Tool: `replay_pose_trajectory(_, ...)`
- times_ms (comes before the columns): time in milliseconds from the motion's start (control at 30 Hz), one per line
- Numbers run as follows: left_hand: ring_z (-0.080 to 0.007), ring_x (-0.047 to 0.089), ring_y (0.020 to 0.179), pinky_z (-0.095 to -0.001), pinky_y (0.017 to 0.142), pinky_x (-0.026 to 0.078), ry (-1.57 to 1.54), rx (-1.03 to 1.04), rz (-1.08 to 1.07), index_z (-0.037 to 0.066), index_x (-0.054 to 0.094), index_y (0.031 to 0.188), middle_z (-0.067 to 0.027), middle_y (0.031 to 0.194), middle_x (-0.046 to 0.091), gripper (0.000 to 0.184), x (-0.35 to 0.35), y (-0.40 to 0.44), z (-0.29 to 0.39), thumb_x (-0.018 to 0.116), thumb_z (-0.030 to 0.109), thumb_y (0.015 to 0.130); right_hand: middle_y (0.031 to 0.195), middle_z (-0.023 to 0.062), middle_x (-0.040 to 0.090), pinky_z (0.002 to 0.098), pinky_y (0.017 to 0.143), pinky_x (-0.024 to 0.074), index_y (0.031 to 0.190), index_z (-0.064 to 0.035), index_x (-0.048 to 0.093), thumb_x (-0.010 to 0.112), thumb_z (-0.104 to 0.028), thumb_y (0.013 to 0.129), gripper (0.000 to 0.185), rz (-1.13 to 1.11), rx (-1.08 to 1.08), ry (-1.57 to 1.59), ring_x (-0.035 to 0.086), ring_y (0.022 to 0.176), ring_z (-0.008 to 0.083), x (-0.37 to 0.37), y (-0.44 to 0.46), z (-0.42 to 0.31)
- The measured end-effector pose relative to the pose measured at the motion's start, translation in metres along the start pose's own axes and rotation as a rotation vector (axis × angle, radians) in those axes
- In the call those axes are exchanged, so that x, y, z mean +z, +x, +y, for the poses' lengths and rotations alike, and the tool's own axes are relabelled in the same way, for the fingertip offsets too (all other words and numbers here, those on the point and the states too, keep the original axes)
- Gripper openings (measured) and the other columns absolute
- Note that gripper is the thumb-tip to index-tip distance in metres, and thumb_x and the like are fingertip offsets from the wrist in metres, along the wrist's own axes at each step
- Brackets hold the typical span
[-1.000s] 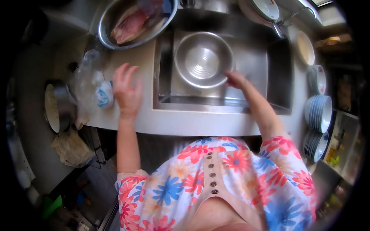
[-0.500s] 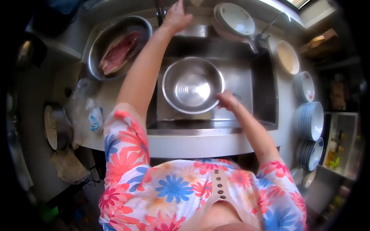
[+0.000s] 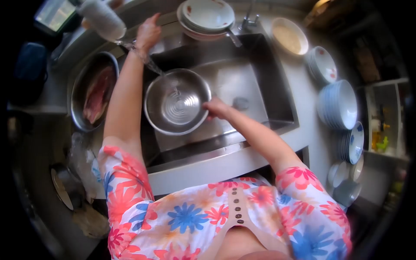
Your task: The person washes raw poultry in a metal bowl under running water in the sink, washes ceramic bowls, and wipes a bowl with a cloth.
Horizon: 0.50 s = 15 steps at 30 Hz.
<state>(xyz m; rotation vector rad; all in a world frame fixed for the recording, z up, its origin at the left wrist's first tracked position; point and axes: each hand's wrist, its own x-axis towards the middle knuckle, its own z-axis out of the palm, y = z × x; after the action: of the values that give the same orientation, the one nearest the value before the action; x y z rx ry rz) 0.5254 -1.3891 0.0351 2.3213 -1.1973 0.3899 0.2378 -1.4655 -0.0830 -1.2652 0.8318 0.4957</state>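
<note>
A round steel basin [image 3: 177,102] is held tilted over the left part of the sink [image 3: 229,82]. My right hand [image 3: 216,108] is closed on its right rim. A stream of water [image 3: 149,64] runs down from a white cylindrical fitting [image 3: 102,19] into the basin. My left hand [image 3: 148,34] is stretched out at the sink's back left edge, behind the stream; one finger points up, and what the others touch is hidden. Left of that arm, a large steel bowl [image 3: 78,117] holds a piece of raw meat [image 3: 99,93].
Stacked plates and a pan-like dish [image 3: 208,15] stand behind the sink beside a tap [image 3: 249,22]. A beige bowl [image 3: 289,37] and stacks of bowls [image 3: 338,104] line the right counter. Plastic bags [image 3: 82,160] and a dark pot [image 3: 69,184] are at left.
The left hand has reached from the counter to the back of the sink, and water now flows into the basin. The view has shifted right; the right hand still grips the basin.
</note>
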Motion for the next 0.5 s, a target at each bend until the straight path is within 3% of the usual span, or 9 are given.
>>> replay_pose_trajectory(67, -0.0321, 0.050, 0.097, -0.0379, 0.084, 0.040, -0.015, 0.001, -0.028, 0.010, 0.045, 0.114, -0.0170, 0.104, 0.052, 0.043, -0.004, 0.000, 0.002, 0.046, 0.007, 0.071, 0.063, 0.0156, 0.057, 0.0258, 0.031, 0.0427, 0.086, 0.0105, 0.051, 0.049, -0.005, 0.072, 0.021, -0.001, -0.034, 0.053, 0.052, 0.037, 0.0193, 0.006, 0.006, -0.001)
replay_pose_trajectory(200, -0.0310, 0.050, 0.098, -0.0377, 0.082, 0.041, 0.101, 0.061, -0.032, 0.013, 0.047, 0.114, -0.0145, 0.108, 0.052, 0.042, 0.002, 0.004, -0.003, 0.041, 0.005, 0.074, 0.064, 0.0149, 0.057, 0.0303, 0.031, 0.0432, 0.083, 0.0087, 0.054, 0.049, -0.002, 0.069, 0.018, 0.058, -0.070, 0.055, 0.054, 0.041, 0.0226, 0.011, 0.022, 0.005)
replay_pose_trajectory(467, -0.0296, 0.055, 0.088, -0.0390, 0.075, 0.044, 0.215, 0.014, -0.039, 0.023, 0.050, 0.110, -0.0108, 0.096, 0.057, 0.037, 0.002, 0.003, -0.017, 0.043, 0.009, 0.077, 0.068, 0.0143, 0.057, 0.0313, 0.032, 0.0449, 0.081, 0.0097, 0.055, 0.051, 0.000, 0.067, 0.018, 0.091, -0.110, 0.135, 0.057, 0.050, 0.0254, 0.012, 0.020, 0.007)
replay_pose_trajectory(500, -0.0295, 0.055, 0.085, -0.0383, 0.071, 0.045, 0.236, 0.069, -0.014, 0.025, 0.044, 0.116, -0.0096, 0.093, 0.057, 0.045, 0.002, 0.003, -0.023, 0.052, 0.010, 0.074, 0.069, 0.0142, 0.058, 0.0311, 0.033, 0.0453, 0.082, 0.0095, 0.055, 0.051, 0.000, 0.067, 0.018, 0.040, -0.083, 0.136, 0.057, 0.051, 0.0252, 0.010, 0.018, 0.007)
